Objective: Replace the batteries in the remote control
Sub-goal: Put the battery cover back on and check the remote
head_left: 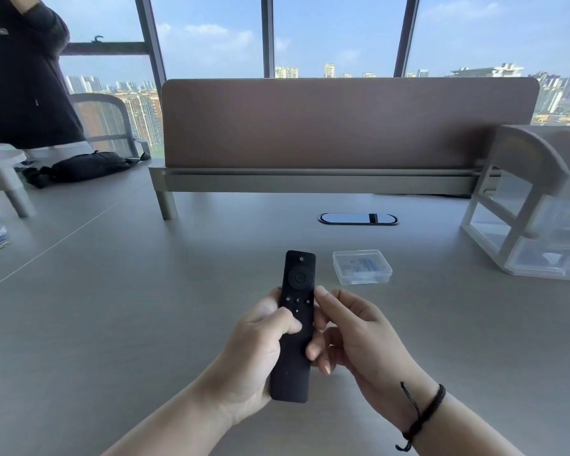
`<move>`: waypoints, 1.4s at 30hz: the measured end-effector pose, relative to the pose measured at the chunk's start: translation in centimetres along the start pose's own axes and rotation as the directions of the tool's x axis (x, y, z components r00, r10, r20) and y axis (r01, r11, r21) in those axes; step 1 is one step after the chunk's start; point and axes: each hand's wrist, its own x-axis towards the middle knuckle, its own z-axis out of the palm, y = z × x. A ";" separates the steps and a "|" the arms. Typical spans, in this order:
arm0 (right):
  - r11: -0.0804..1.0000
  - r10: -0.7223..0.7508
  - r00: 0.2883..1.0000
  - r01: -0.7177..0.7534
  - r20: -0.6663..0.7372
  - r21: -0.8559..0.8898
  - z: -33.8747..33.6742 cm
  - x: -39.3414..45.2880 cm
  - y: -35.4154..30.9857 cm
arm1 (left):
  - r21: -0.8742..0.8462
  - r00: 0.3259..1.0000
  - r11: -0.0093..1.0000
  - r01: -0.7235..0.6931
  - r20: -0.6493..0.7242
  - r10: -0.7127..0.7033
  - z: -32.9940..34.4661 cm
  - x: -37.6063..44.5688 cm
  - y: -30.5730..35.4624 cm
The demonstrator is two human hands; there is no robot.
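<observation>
A slim black remote control (295, 324) is held button side up above the grey table (112, 324), pointing away from me. My left hand (254, 353) grips its lower half, thumb across the front. My right hand (352, 337) touches the remote's right edge with its fingertips. A small clear plastic box (362, 266) with batteries inside lies closed on the table just beyond the remote, to the right.
A brown desk divider (343, 123) stands across the back. A clear drawer organiser (540, 205) sits at the right. A cable port (357, 218) is set in the table. A person in dark clothes (20, 70) stands far left by a black bag (86, 166).
</observation>
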 end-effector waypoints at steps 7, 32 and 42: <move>1.000 -0.003 1.000 0.003 0.002 -0.011 0.0 0.1 0.0 | 0.015 0.999 1.000 -0.021 -0.030 0.022 0.1 0.1 -0.1; 0.999 0.028 0.988 -0.023 -0.150 0.040 -1.1 1.2 0.7 | 0.039 0.877 0.972 0.230 -0.441 -0.190 -2.3 1.3 0.6; 0.999 0.038 0.973 -0.039 -0.228 -0.001 -2.0 1.8 0.9 | 0.689 0.763 0.620 0.375 -0.610 0.216 -6.5 2.4 -0.1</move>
